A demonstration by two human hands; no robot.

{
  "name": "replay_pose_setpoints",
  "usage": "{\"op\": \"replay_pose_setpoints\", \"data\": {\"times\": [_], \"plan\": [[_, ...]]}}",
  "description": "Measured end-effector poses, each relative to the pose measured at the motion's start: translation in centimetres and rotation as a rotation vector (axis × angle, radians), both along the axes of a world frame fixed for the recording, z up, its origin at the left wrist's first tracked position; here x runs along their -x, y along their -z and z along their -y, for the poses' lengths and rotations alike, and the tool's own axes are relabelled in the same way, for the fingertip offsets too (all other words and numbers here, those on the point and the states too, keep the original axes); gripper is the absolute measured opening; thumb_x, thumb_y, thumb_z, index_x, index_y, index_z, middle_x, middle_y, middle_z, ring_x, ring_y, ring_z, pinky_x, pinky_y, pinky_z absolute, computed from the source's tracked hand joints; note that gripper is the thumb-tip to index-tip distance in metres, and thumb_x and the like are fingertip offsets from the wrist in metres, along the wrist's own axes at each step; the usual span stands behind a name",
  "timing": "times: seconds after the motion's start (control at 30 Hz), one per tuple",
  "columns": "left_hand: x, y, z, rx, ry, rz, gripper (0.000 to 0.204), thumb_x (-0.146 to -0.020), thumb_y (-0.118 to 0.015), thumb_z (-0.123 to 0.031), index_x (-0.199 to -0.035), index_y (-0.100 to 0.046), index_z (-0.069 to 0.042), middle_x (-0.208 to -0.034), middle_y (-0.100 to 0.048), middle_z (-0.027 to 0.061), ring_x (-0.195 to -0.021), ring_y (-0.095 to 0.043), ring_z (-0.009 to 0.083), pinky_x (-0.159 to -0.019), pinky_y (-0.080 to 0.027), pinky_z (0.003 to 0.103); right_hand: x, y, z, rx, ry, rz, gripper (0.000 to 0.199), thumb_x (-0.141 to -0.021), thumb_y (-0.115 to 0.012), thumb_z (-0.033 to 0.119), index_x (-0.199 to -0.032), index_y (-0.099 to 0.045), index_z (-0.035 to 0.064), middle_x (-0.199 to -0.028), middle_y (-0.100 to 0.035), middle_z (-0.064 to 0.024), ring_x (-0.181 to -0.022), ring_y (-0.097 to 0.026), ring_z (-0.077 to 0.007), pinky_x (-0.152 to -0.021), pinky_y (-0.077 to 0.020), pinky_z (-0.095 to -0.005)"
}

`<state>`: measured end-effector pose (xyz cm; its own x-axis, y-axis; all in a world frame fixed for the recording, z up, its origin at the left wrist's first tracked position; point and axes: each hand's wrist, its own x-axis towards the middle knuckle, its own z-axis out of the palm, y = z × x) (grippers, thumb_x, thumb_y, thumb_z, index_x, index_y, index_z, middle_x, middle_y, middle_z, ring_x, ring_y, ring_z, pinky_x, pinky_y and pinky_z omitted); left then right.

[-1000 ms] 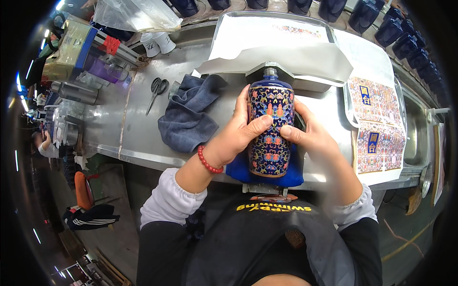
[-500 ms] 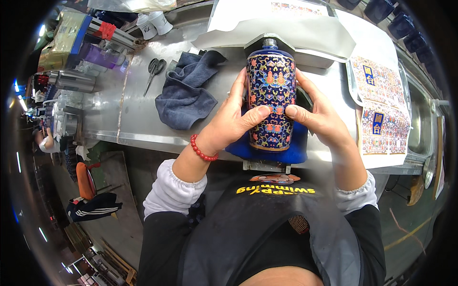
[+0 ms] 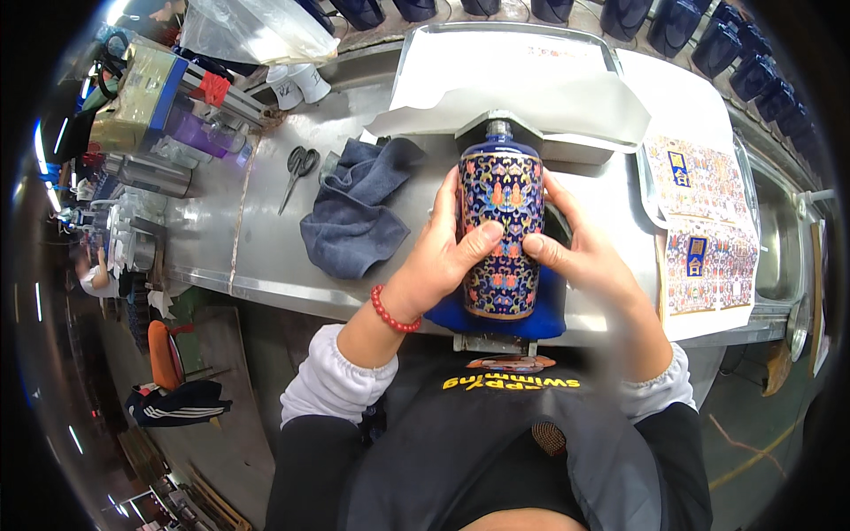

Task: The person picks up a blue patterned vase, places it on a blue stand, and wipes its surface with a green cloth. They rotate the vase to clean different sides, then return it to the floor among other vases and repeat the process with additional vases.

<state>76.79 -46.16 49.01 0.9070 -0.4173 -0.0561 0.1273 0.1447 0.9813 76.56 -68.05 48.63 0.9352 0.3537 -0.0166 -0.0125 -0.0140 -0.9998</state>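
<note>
A dark blue bottle (image 3: 501,234) with a colourful flower pattern lies between my two hands, its neck pointing away from me. My left hand (image 3: 452,248) wraps its left side, the thumb pressed on the front. From the right, my right hand (image 3: 580,243) grips it the same way, thumb on the pattern. Beneath the bottle's lower end is a bright blue cloth pad (image 3: 549,314). A dark angular holder (image 3: 471,130) shows behind the neck. Left of my hands lies a crumpled grey-blue cloth (image 3: 359,212), with black scissors (image 3: 298,173) beside it.
Patterned printed sheets (image 3: 704,265) lie at the right by a metal sink (image 3: 779,239). White paper (image 3: 531,106) covers a tray at the back. Several dark blue bottles (image 3: 624,16) line the far edge. Two white cups (image 3: 297,84) and a plastic bag (image 3: 257,31) stand far left.
The view has tilted up, so the table and things on it sit lower and more bottles show at the back. Both hands still hold the bottle, with little change in grip.
</note>
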Motion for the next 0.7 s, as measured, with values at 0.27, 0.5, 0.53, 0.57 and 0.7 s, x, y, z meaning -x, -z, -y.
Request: {"op": "replay_pose_setpoints", "data": {"times": [0.27, 0.5, 0.53, 0.57, 0.7], "plan": [[-0.4, -0.5, -0.1, 0.070, -0.026, -0.076, 0.091, -0.098, -0.065, -0.033, -0.155, -0.005, 0.006, -0.144, -0.044, 0.0197, -0.131, -0.047, 0.0227, -0.110, -0.039, 0.037, 0.0, -0.4, 0.8, -0.078, 0.105, -0.042, 0.078, -0.094, -0.071, 0.020, -0.155, -0.027, -0.0019, -0.146, -0.046, -0.0198, -0.125, -0.053, -0.0248, -0.103, -0.0449, -0.0331], [-1.1, -0.1, 0.1, -0.025, -0.048, -0.025, 0.089, -0.097, -0.066, -0.030, -0.157, -0.007, 0.000, -0.148, -0.040, 0.0171, -0.135, -0.044, 0.0238, -0.112, -0.037, 0.038, 0.3, -2.3, 2.3, -0.183, 0.235, 0.083, 0.057, -0.099, -0.052, 0.003, -0.154, -0.032, 0.0010, -0.133, -0.059, -0.0175, -0.101, -0.063, -0.0141, -0.086, -0.0541, -0.0275], [-1.1, -0.1, 0.0, -0.023, -0.053, -0.039, 0.090, -0.096, -0.067, -0.030, -0.157, -0.007, 0.000, -0.148, -0.040, 0.0173, -0.135, -0.045, 0.0241, -0.112, -0.037, 0.039, 0.5, -2.7, 2.3, -0.200, 0.232, 0.051, 0.058, -0.099, -0.051, 0.005, -0.154, -0.032, 0.0000, -0.131, -0.060, -0.0188, -0.101, -0.064, -0.0163, -0.087, -0.0528, -0.0280], [-1.1, -0.3, 0.0, -0.032, -0.055, -0.066, 0.091, -0.095, -0.068, -0.029, -0.157, -0.007, 0.000, -0.148, -0.040, 0.0174, -0.134, -0.046, 0.0245, -0.112, -0.038, 0.039, 0.7, -3.1, 2.4, -0.216, 0.223, 0.019, 0.058, -0.099, -0.051, 0.007, -0.154, -0.031, -0.0009, -0.130, -0.062, -0.0201, -0.101, -0.064, -0.0185, -0.088, -0.0515, -0.0286], [-1.2, -0.8, -0.2, 0.046, -0.034, -0.118, 0.093, -0.093, -0.069, -0.025, -0.157, -0.006, 0.000, -0.149, -0.039, 0.0180, -0.133, -0.048, 0.0253, -0.110, -0.040, 0.040, 1.4, -4.8, 2.7, 0.030, 0.139, 0.094, 0.052, -0.099, -0.053, 0.010, -0.148, -0.041, -0.0025, -0.115, -0.067, -0.0118, -0.100, -0.063, -0.0129, -0.085, -0.0502, -0.0247]]}}
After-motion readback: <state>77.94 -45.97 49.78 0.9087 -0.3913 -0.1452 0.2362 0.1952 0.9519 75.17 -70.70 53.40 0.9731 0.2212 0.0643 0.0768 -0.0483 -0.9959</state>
